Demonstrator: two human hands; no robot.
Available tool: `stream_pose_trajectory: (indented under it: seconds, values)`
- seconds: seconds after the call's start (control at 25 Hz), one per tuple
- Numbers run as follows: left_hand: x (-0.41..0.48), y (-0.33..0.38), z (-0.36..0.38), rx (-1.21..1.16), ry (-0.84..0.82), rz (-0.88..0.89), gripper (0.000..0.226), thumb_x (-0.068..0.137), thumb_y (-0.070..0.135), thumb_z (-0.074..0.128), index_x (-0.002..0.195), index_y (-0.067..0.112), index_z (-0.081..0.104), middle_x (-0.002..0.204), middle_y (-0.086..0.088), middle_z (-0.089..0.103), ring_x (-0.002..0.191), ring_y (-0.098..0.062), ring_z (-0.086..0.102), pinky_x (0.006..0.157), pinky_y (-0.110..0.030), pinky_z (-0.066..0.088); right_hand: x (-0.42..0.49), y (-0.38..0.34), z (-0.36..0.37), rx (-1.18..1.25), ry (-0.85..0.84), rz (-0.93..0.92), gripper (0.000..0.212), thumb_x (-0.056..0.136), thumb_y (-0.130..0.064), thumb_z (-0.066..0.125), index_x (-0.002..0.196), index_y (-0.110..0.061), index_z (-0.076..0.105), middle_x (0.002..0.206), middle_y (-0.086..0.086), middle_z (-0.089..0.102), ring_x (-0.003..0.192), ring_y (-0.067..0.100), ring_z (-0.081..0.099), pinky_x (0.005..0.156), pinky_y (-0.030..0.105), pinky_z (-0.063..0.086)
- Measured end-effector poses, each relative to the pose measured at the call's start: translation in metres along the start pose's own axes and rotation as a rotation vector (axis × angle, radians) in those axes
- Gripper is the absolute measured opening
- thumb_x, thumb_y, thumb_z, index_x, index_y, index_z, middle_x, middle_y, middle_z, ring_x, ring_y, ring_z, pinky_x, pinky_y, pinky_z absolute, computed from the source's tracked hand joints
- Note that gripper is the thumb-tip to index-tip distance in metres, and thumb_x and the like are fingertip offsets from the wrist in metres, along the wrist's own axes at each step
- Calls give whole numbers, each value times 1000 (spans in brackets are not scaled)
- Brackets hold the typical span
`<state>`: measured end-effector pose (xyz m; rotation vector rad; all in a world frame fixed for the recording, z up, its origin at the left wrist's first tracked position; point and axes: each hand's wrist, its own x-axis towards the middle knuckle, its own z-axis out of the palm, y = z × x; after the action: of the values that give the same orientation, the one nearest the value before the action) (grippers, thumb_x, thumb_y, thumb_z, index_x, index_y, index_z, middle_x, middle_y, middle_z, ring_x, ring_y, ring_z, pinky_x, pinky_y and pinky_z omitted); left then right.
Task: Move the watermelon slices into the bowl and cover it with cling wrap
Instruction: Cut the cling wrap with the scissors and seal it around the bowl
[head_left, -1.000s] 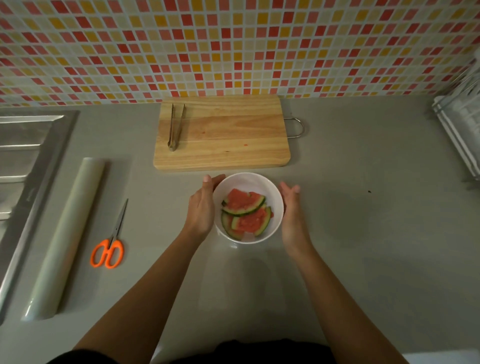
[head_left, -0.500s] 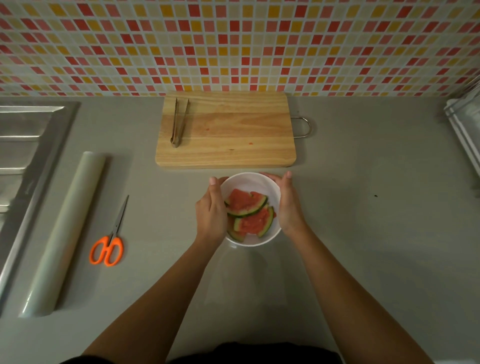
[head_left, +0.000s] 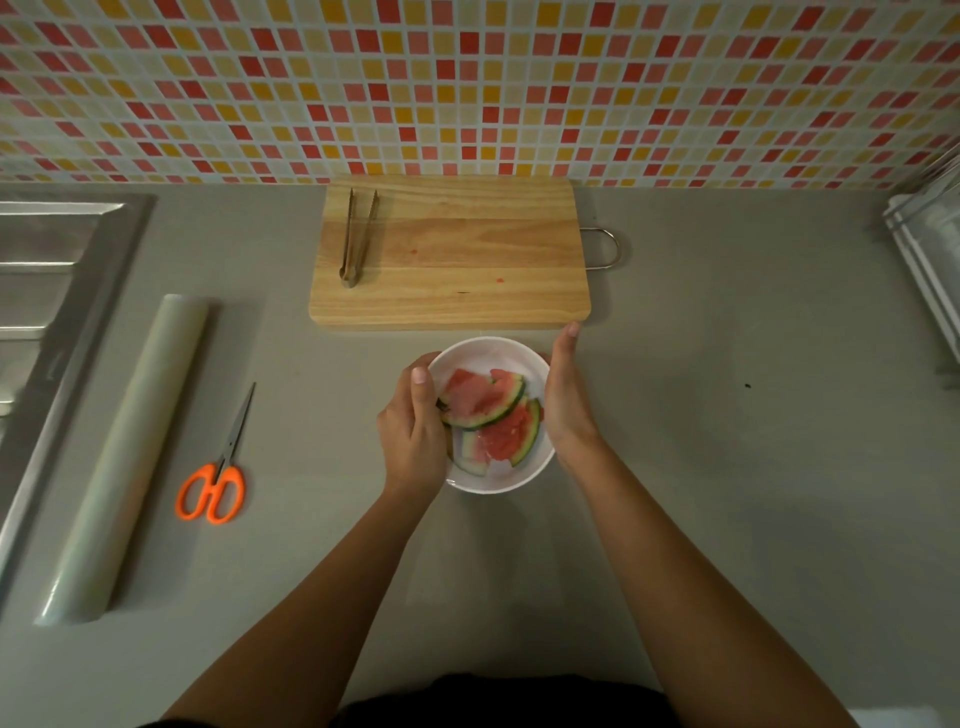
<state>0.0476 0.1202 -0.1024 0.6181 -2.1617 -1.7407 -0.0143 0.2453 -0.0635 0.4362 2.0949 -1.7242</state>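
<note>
A white bowl (head_left: 488, 345) stands on the grey counter just in front of the cutting board, with several watermelon slices (head_left: 485, 400) inside. A pale sheen lies over the slices; I cannot tell if film covers them. My left hand (head_left: 410, 431) is curled around the bowl's left rim, thumb up, hiding part of the slices. The palm of my right hand (head_left: 566, 395) is pressed against the bowl's right side, fingers straight and pointing away from me. The cling wrap roll (head_left: 130, 452) lies far to the left, apart from both hands.
Orange-handled scissors (head_left: 215, 478) lie between the roll and the bowl. The wooden cutting board (head_left: 467, 270) sits by the tiled wall with metal tongs (head_left: 356, 239) on its left part. A steel sink (head_left: 47, 291) fills the left edge, and a white rack (head_left: 930, 260) the right edge.
Both hands closed in from beside the bowl onto its sides. My right fingers have since straightened past the far rim. The bowl stays in place.
</note>
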Motion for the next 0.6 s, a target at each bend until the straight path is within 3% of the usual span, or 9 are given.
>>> stream_pose_trajectory:
  seconds: [0.08, 0.16, 0.24, 0.32, 0.4, 0.52, 0.6]
  values:
    - [0, 1, 0, -7, -6, 7, 54, 96, 46, 20, 114, 18, 62, 97, 9, 65, 92, 6, 60, 71, -6, 45, -5, -6, -1, -28, -2, 26, 74, 96, -52, 2, 143, -3, 30, 149, 15, 31, 136, 27, 32, 111, 37, 25]
    - [3, 2, -1, -7, -5, -15, 54, 96, 46, 18, 113, 20, 63, 96, 12, 65, 91, 7, 60, 72, -8, 46, -6, -10, 0, -97, 6, 90, 79, 94, -57, 2, 134, -5, 46, 134, 14, 50, 126, 31, 45, 107, 42, 32]
    - [5, 4, 0, -10, -3, -54, 53, 97, 45, 17, 112, 23, 63, 96, 13, 65, 92, 6, 61, 73, -8, 47, -5, -14, 3, -235, 36, 118, 84, 89, -65, 0, 92, -11, 65, 92, 5, 64, 91, 26, 61, 87, 43, 43]
    - [7, 6, 0, -16, 3, -96, 52, 99, 41, 17, 113, 23, 63, 97, 11, 66, 93, 2, 62, 74, -9, 48, -2, -13, 5, -361, 54, 130, 86, 87, -68, -2, 66, -8, 57, 69, 5, 56, 67, 21, 54, 72, 35, 38]
    - [7, 7, -1, -23, 2, -109, 50, 102, 37, 17, 112, 23, 64, 96, 11, 66, 94, 0, 62, 76, -13, 50, 0, -8, 6, -506, 65, 95, 89, 86, -68, -3, 66, -8, 60, 72, 10, 59, 76, 27, 57, 77, 35, 40]
    - [10, 10, -1, -25, -15, -133, 49, 103, 37, 17, 107, 27, 65, 95, 13, 67, 94, -3, 63, 78, -18, 50, 6, -3, 4, -659, 74, 79, 97, 84, -70, -3, 87, -4, 68, 93, 19, 65, 101, 33, 58, 91, 40, 42]
    - [13, 13, -1, 1, -27, -140, 50, 103, 40, 18, 106, 27, 66, 95, 10, 68, 96, -9, 63, 80, -21, 49, 10, -2, 1, -653, 21, 90, 94, 84, -72, -3, 80, -7, 65, 80, 12, 61, 100, 32, 59, 83, 37, 40]
